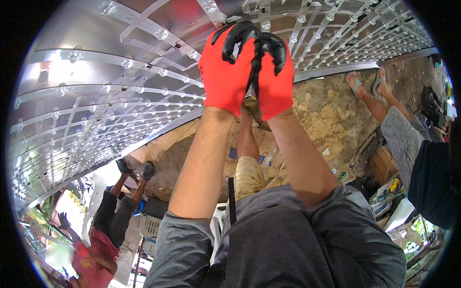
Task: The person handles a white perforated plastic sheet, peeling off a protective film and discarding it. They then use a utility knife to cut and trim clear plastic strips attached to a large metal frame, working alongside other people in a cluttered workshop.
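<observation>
Pressed together, both gloved hands meet just at the lower edge of the metal panel (120, 96): the left hand (224, 72) and right hand (274, 72) wear red gloves with black fingertips, fingers curled against each other; whether the grip pinches anything between them I cannot tell. That panel is a wide silver sheet crossed by many white strips (144, 89) studded with small clear lenses, too many to count. Its rim (331, 71) runs just beside the hands, with bare stony ground (326, 115) open below it. Two other people stand near: one in sandals (365, 81) at right, one in a red shirt (96, 249) at lower left.
</observation>
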A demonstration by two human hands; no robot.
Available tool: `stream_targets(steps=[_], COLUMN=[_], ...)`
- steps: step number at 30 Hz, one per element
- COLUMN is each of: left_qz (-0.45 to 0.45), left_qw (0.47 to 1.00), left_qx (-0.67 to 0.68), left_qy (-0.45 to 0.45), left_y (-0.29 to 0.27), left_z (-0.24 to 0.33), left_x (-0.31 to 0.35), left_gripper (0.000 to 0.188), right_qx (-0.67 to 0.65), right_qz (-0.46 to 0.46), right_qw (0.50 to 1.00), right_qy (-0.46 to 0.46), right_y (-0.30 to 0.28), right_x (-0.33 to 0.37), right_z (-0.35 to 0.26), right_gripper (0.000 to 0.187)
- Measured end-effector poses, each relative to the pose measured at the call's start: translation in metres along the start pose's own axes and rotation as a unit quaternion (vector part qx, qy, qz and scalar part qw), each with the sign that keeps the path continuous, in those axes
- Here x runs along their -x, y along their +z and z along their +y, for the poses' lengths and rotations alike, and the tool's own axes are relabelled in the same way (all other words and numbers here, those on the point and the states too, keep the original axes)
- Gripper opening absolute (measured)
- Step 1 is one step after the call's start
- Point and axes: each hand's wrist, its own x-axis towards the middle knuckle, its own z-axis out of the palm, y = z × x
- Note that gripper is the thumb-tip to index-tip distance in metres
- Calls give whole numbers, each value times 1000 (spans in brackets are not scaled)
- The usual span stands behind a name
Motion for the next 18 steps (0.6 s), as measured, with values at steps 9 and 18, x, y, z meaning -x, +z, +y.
stream_targets(steps=[9,18], left_qz=[-35,-58], left_qw=[996,993], left_qx=[-65,-99], left_qy=[-53,-36], left_y=[2,0], left_z=[17,19], left_x=[-13,-17], left_gripper=[23,22], right_qx=[-205,-265], right_qz=[-42,18], right_qw=[978,961], right_qy=[5,78], right_y=[17,24], right_x=[-3,7], right_z=[40,17], right_gripper=[21,17])
